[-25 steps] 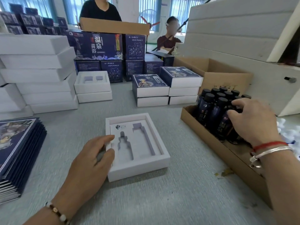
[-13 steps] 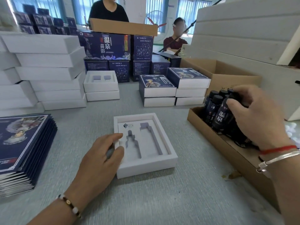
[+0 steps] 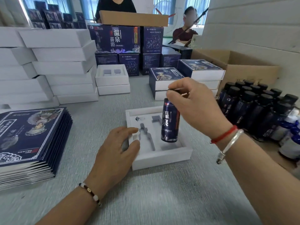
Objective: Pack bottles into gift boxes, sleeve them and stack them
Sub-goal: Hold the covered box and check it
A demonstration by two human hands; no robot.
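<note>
Your right hand [image 3: 193, 101] pinches the dark blue labelled bottle [image 3: 170, 122] by its cap, upright above the open white gift box [image 3: 162, 153] mid-surface. Your left hand [image 3: 116, 148] rests flat-fingered on its left rim. Both recesses are unfilled; sleeving and stacking this box remain.

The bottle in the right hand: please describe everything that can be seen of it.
The bottle is a slim, dark blue cylinder with a black cap and large pale characters running down its label; the material cannot be told. It hangs roughly upright, slightly tilted, above the right cut-out of the open white gift box, its base just over the insert. The right hand pinches it at the cap. The left hand rests on the box's left edge and does not touch the bottle.
</note>
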